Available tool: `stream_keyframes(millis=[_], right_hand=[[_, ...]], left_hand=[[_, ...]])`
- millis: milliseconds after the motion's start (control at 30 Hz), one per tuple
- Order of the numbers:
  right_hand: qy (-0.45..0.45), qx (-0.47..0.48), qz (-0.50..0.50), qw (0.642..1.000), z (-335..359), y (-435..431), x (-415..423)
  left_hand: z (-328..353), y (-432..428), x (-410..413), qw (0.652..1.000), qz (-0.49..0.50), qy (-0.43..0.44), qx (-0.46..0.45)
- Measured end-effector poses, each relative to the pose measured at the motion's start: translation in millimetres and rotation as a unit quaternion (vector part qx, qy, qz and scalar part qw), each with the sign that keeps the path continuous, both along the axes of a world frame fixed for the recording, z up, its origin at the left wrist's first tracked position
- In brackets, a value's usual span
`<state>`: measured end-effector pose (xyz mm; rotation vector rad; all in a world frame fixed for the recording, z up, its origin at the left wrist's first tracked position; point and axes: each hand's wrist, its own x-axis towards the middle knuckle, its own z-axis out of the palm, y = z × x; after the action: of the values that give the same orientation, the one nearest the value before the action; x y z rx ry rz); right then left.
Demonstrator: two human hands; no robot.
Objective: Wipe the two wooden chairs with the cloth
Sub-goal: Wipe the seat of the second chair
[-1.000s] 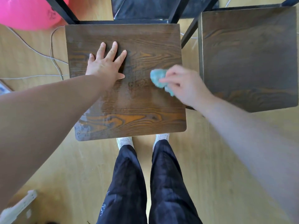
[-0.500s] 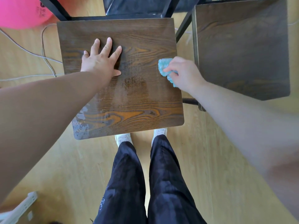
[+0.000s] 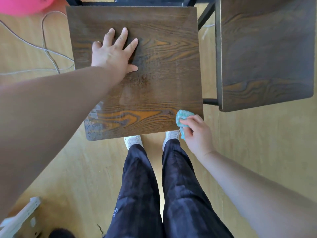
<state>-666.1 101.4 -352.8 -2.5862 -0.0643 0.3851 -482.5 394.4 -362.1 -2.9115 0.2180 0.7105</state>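
Two dark wooden chair seats stand side by side below me. The left chair (image 3: 164, 69) is straight ahead, its near left corner worn pale. My left hand (image 3: 115, 52) lies flat on its far left part, fingers spread. My right hand (image 3: 197, 133) holds a bunched turquoise cloth (image 3: 183, 117) against the seat's near right corner. The right chair (image 3: 264, 54) stands apart at the upper right, untouched.
A pink ball (image 3: 25, 4) lies at the top left, with grey cables (image 3: 49, 54) trailing over the wooden floor beside the left chair. A white bracket-like object (image 3: 20, 219) sits at the bottom left. My legs and white shoes (image 3: 133, 141) stand right before the seat.
My right hand has dragged the cloth from the middle right of the left seat down to its near right corner. My left hand has stayed flat in place.
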Motion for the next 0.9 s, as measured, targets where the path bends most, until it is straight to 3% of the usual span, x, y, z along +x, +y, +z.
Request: stream_keyframes(millis=[133,333,767,900], right_hand=[[0.023,0.020,-0.063,0.998,0,29,-9],[0.036,0.039,-0.059,0.997,1,86,-18],[0.069,0.132,0.098,0.984,-10,199,-24],[0.090,0.163,0.138,0.973,-13,227,-27]], left_hand=[[3,0,-1,1.000,0.009,0.010,-0.022],[5,3,1,0.999,0.004,0.038,-0.023],[0,9,-3,0.999,-0.013,0.023,-0.048],[-2,10,-9,0.996,0.006,0.020,-0.092]])
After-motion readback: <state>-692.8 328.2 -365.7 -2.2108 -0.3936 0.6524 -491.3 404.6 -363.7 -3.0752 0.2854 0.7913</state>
